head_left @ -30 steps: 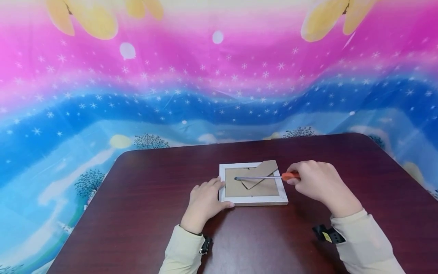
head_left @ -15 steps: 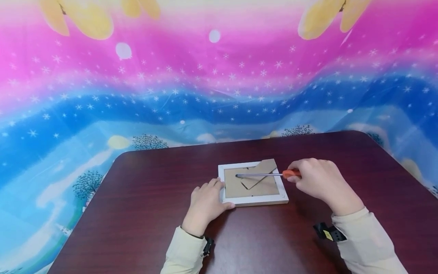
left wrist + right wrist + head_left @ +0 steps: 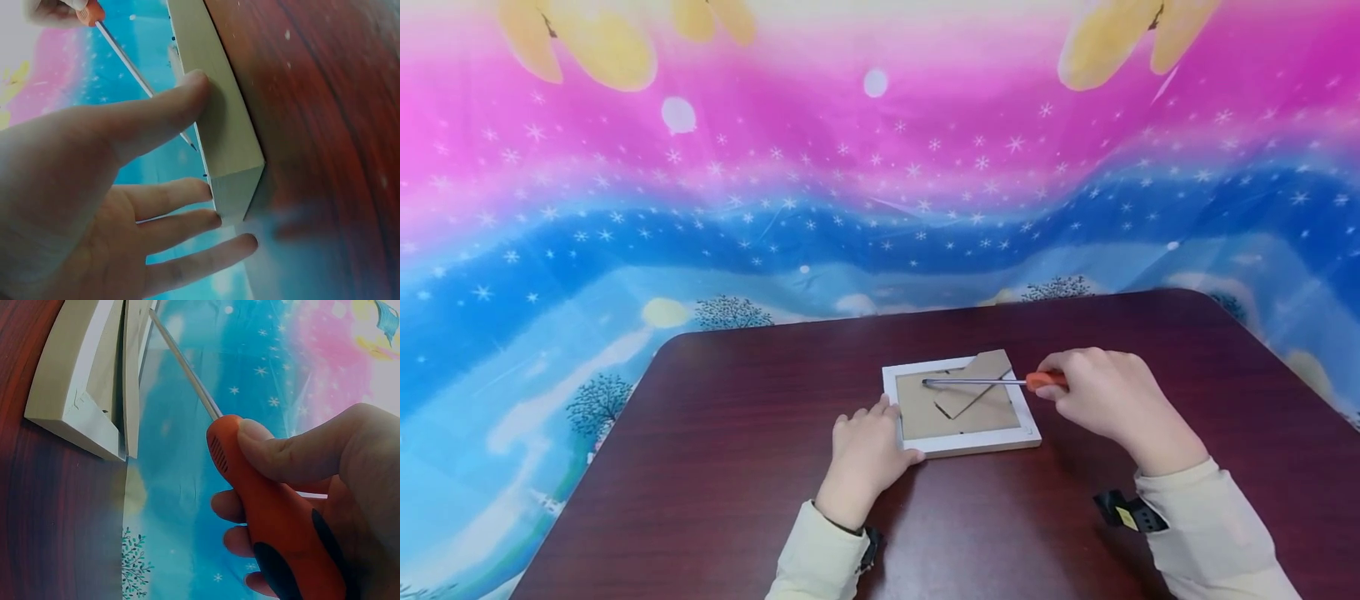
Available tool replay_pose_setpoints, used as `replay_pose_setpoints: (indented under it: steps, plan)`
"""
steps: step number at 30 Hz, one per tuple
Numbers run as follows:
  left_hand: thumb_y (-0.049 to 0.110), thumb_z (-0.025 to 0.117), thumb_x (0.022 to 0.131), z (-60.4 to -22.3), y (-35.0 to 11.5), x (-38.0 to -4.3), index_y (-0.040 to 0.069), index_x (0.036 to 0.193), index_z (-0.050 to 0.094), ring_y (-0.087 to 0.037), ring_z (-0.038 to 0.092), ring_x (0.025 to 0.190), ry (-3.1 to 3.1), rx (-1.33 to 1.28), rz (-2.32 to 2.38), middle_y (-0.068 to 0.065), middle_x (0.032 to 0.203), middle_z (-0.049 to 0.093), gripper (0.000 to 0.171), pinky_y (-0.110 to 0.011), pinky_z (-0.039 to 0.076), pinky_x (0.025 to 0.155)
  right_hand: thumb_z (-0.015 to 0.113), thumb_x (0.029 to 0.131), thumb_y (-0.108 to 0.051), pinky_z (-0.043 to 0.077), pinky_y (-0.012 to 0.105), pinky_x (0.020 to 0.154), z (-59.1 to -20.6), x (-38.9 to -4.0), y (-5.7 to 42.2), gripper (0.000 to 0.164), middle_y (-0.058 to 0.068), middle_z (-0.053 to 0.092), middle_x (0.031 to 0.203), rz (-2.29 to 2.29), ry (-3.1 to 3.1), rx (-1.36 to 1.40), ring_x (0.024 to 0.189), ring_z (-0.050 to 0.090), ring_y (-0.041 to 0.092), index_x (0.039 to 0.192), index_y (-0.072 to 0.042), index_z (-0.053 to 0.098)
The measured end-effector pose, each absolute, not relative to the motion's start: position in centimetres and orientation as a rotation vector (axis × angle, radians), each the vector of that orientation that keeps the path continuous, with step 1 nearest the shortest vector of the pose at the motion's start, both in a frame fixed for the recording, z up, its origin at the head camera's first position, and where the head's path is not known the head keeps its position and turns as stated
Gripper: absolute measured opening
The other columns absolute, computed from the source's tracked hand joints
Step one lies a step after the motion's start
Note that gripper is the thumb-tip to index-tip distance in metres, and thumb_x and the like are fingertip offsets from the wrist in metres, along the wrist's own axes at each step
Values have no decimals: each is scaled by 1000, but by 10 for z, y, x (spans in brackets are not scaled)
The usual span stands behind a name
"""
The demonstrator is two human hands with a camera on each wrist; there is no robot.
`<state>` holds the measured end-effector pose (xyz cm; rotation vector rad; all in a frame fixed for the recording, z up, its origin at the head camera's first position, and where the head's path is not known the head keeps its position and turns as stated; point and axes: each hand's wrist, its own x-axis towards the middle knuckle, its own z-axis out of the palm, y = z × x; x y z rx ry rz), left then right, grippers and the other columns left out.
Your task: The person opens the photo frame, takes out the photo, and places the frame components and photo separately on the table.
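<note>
A picture frame (image 3: 985, 442) with a white rim lies back side up on the table, its brown backing board (image 3: 917, 417) showing. A cardboard stand flap (image 3: 988, 367) slants across the board and past the far edge. My left hand (image 3: 867, 450) touches the near-left corner, thumb on the front side and straight fingers along the left side. My right hand (image 3: 1105, 396) grips the orange-and-black handle of a screwdriver (image 3: 269, 512) to the right of the frame. The screwdriver's metal shaft (image 3: 977, 382) reaches left over the flap, its tip close over the far-left part of the board.
The dark red-brown table (image 3: 737, 417) has rounded far corners. Behind it hangs a pink and blue backdrop (image 3: 820, 225) with snowflakes and trees. Both sleeves are cream, with a black strap (image 3: 1129, 511) at the right wrist.
The frame and my left hand have shifted slightly right, and the frame has turned a little. The screwdriver and my right hand have also moved slightly right, the tip staying over the board.
</note>
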<state>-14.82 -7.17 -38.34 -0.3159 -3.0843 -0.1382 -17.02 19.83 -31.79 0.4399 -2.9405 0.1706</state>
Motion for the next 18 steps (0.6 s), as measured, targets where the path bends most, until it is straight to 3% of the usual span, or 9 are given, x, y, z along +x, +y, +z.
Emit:
replay_pose_setpoints:
  steps: [6,12,18]
  plan:
    - [57,69,70,-385,-69,-146,9,126,60,-31,59,109,-3061,-315,-106,-11,136,59,74,-50,48,90,69,78,-27,39,33,45,-317,-170,199,16,-1,66,66,174,-2934,443,55,48,15,91,-20,74]
    - [59,67,72,-387,-76,-150,9,125,59,-28,51,120,-3045,-396,-154,-12,136,57,74,-51,46,96,69,78,-27,39,34,45,-316,-168,200,16,-2,66,66,185,-2940,449,55,48,15,92,-20,74]
    - [58,69,70,-388,-93,-158,12,134,52,-28,43,129,-3068,-523,-330,-10,144,48,80,-52,42,103,69,78,-27,39,33,45,-315,-168,200,17,-2,66,66,182,-2937,445,55,48,15,92,-20,74]
